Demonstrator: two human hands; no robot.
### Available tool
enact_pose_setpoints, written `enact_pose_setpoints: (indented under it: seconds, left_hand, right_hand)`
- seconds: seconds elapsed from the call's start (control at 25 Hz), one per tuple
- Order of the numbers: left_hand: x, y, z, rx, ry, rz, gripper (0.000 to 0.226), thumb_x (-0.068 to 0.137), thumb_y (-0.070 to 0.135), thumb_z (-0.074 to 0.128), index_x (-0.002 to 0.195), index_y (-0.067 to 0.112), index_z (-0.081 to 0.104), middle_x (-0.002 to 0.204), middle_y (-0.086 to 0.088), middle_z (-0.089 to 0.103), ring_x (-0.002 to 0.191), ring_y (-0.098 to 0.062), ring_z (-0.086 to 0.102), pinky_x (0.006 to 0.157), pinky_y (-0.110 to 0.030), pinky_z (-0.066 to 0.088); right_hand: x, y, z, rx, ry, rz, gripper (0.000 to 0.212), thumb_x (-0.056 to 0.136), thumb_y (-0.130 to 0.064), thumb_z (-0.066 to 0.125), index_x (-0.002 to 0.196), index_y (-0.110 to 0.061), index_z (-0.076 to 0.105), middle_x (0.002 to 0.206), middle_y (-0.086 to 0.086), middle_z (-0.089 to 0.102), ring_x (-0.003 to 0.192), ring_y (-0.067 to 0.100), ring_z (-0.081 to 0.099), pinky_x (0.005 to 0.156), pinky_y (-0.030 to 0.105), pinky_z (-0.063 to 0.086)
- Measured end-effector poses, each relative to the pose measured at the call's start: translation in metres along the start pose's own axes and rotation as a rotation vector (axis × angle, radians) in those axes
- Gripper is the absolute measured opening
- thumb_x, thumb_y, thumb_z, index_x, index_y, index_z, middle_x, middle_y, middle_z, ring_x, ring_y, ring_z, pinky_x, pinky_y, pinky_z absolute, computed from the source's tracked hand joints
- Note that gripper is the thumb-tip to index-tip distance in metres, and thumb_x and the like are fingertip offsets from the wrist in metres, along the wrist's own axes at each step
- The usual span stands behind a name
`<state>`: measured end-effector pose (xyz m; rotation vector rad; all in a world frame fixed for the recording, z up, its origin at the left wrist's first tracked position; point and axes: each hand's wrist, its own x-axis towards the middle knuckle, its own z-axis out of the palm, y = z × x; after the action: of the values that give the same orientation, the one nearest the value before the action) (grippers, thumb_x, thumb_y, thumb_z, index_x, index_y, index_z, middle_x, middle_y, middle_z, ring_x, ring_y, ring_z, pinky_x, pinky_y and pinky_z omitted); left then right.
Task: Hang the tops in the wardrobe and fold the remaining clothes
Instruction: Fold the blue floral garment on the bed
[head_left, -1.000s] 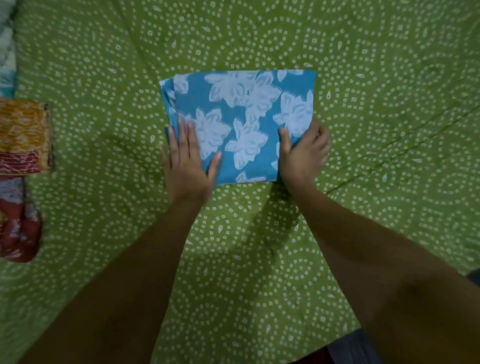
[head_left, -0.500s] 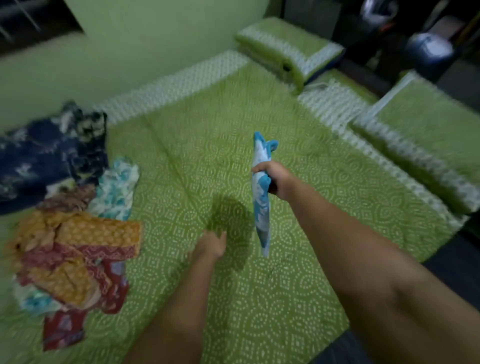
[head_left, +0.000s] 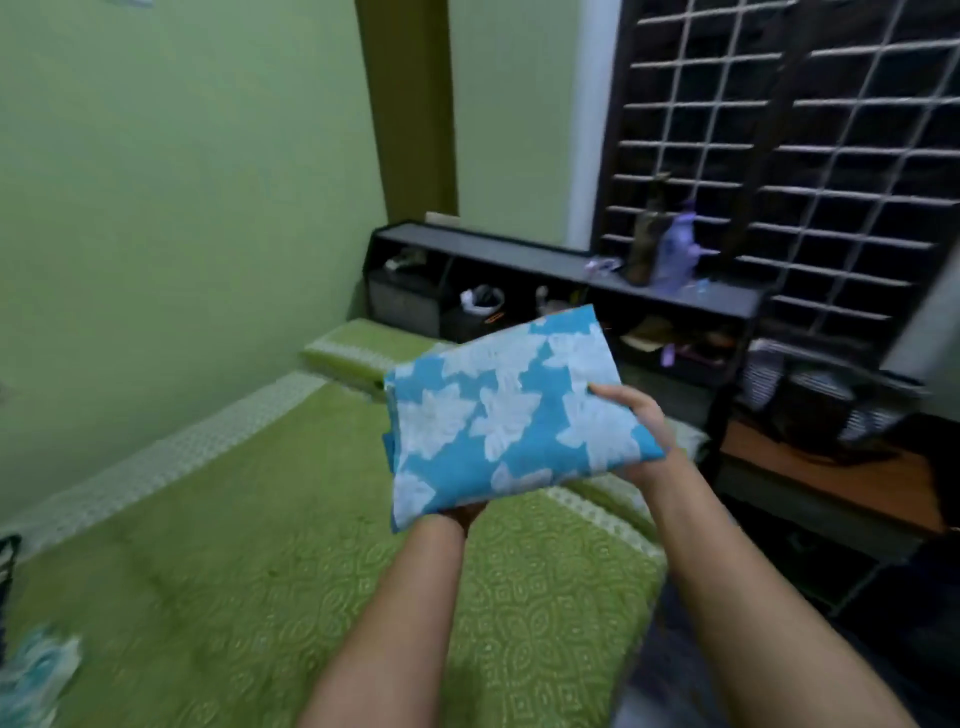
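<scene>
A folded blue garment (head_left: 511, 413) printed with large white flowers is held up in the air above the right edge of a bed (head_left: 223, 561), its soft cloth squared into a flat, slightly sagging rectangle with stacked layers showing along its left side. The left hand (head_left: 465, 513) is under the near lower corner, mostly hidden by the cloth, so how its fingers lie cannot be told. The right hand (head_left: 641, 434) grasps the right edge of the bundle, thumb laid on top of the fabric and the fingers tucked beneath it. The bed below wears a green cover (head_left: 332, 613) stamped with pale dotted medallions and a white patterned border, and a matching green pillow (head_left: 358, 349) lies at its far end against the wall. Behind the pillow runs a low dark shelf unit (head_left: 545, 260) with open cubbies holding blurred odds and ends; a purple plastic bottle (head_left: 675, 249) stands on its flat top. A dark window with a metal grid grille (head_left: 810, 150) fills the far right. At the near left corner, a scrap of teal and white cloth (head_left: 31, 675) lies crumpled on the cover.
</scene>
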<state>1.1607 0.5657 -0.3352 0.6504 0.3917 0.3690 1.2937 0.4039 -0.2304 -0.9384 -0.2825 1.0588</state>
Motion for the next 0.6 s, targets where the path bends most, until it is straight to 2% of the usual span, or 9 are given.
enact_pose_setpoints:
  seconds: [0.12,0.16,0.2,0.24,0.32,0.36,0.44,0.52,0.6]
  left_hand:
    - [0.048,-0.034,0.079,0.054,-0.060,0.087,0.070,0.046,0.056,0.082,0.101,0.014,0.071,0.100,-0.001,0.074,0.095,-0.019,0.068,0.091,-0.042,0.049]
    - [0.051,-0.042,0.106,0.022,-0.212,0.103,0.073,0.054,0.056,0.080,0.107,0.007,0.071,0.110,-0.006,0.071,0.105,-0.018,0.065,0.097,-0.036,0.047]
    - [0.057,-0.050,0.128,-0.029,-0.450,0.137,0.073,0.072,0.050,0.073,0.120,-0.003,0.062,0.126,-0.015,0.062,0.119,-0.023,0.057,0.106,-0.037,0.039]
    - [0.064,-0.060,0.155,-0.039,-0.549,0.125,0.069,0.076,0.048,0.070,0.124,-0.001,0.061,0.131,-0.020,0.057,0.122,-0.029,0.055,0.105,-0.042,0.040]
    - [0.078,-0.081,0.200,0.072,-0.390,-0.062,0.073,0.054,0.058,0.081,0.110,0.012,0.071,0.116,-0.016,0.067,0.105,-0.032,0.064,0.086,-0.048,0.053]
    - [0.091,-0.090,0.216,0.108,-0.326,-0.088,0.074,0.053,0.064,0.078,0.110,0.017,0.071,0.114,-0.013,0.068,0.102,-0.032,0.065,0.083,-0.048,0.055]
    - [0.115,-0.106,0.255,0.203,-0.322,-0.200,0.067,0.077,0.073,0.050,0.107,0.017,0.072,0.112,-0.013,0.069,0.096,-0.031,0.068,0.077,-0.046,0.057]
    - [0.156,-0.131,0.285,0.384,-0.237,-0.303,0.057,0.094,0.055,0.035,0.099,0.010,0.070,0.091,-0.014,0.073,0.076,-0.027,0.071,0.066,-0.037,0.059]
    - [0.202,-0.162,0.307,0.721,-0.173,-0.415,0.032,0.098,0.031,0.044,0.095,0.007,0.065,0.074,-0.010,0.073,0.062,-0.022,0.071,0.066,-0.032,0.056]
  right_hand:
    - [-0.047,-0.055,-0.113,-0.043,0.094,-0.005,0.079,0.032,-0.008,0.090,0.107,0.002,0.069,0.112,0.020,0.067,0.092,0.032,0.069,0.083,0.046,0.054]
    - [-0.059,-0.070,-0.139,-0.064,0.127,-0.004,0.083,0.034,-0.009,0.090,0.113,0.001,0.066,0.116,0.020,0.066,0.095,0.033,0.068,0.085,0.047,0.053]
    - [-0.071,-0.084,-0.160,-0.075,0.153,-0.006,0.085,0.037,-0.011,0.089,0.117,-0.001,0.063,0.119,0.019,0.065,0.098,0.034,0.067,0.087,0.048,0.052]
    - [-0.081,-0.100,-0.187,-0.059,0.176,-0.026,0.086,0.038,-0.015,0.089,0.119,-0.002,0.063,0.119,0.019,0.064,0.098,0.034,0.067,0.089,0.048,0.052]
    - [-0.096,-0.132,-0.232,-0.030,0.264,-0.071,0.086,0.040,-0.024,0.093,0.118,-0.004,0.064,0.113,0.018,0.067,0.093,0.032,0.069,0.083,0.044,0.056]
    - [-0.102,-0.145,-0.247,-0.059,0.315,-0.071,0.080,0.045,-0.027,0.093,0.116,-0.003,0.065,0.108,0.018,0.069,0.089,0.030,0.070,0.076,0.042,0.058]
    - [-0.107,-0.170,-0.279,-0.166,0.444,-0.006,0.048,0.075,-0.029,0.078,0.112,-0.003,0.064,0.094,0.016,0.073,0.076,0.025,0.072,0.061,0.035,0.059]
    - [-0.109,-0.188,-0.321,-0.264,0.601,0.080,0.026,0.094,-0.025,0.055,0.107,-0.003,0.061,0.079,0.013,0.074,0.064,0.022,0.072,0.050,0.031,0.057]
    - [-0.112,-0.200,-0.362,-0.319,0.744,0.103,0.024,0.098,-0.022,0.049,0.108,-0.003,0.061,0.074,0.012,0.073,0.061,0.024,0.071,0.053,0.032,0.058]
